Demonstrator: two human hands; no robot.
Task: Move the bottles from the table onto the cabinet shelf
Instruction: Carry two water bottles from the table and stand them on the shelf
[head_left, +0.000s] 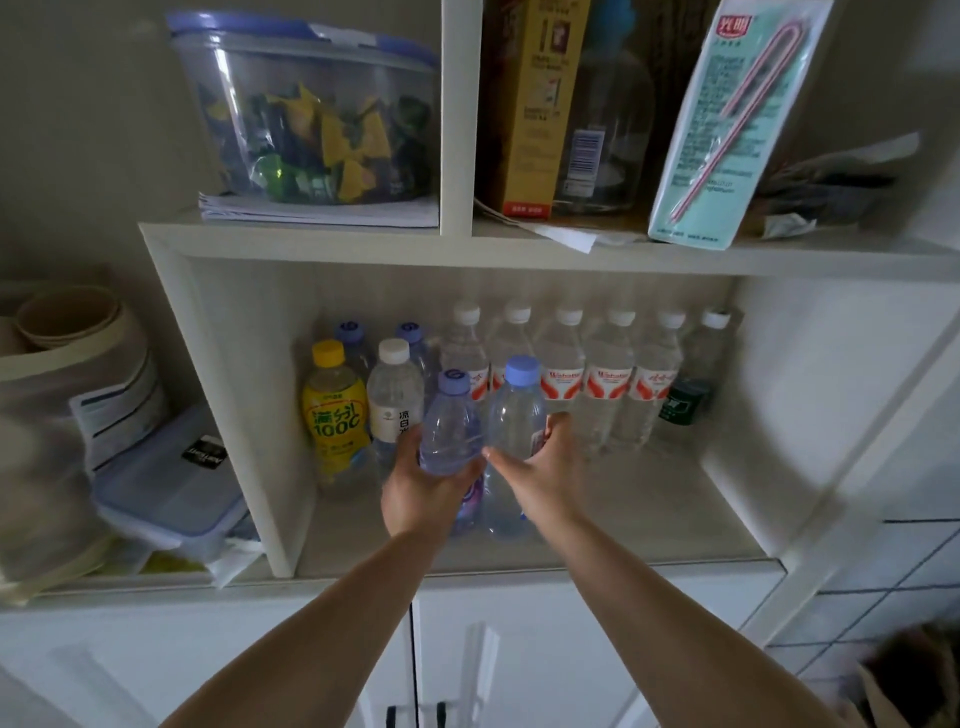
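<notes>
Both my arms reach into the open cabinet shelf (649, 514). My left hand (421, 493) grips a clear bottle with a purple cap (451, 426), tilted slightly left. My right hand (540, 473) holds a second clear bottle with a blue cap (517, 410), upright, its base near the shelf floor. Behind them stand a yellow drink bottle (335, 410), a white-capped bottle (395, 400), two purple-capped bottles (353, 338) and a row of several white-capped water bottles with red labels (561, 374). The table is out of view.
The upper shelf holds a clear tub with a blue lid (311, 114), a yellow box (530, 104) and a straw packet (727, 119). Stacked plastic boxes (166, 493) and paper cups (67, 317) sit left of the cabinet. White cupboard doors (467, 649) lie below.
</notes>
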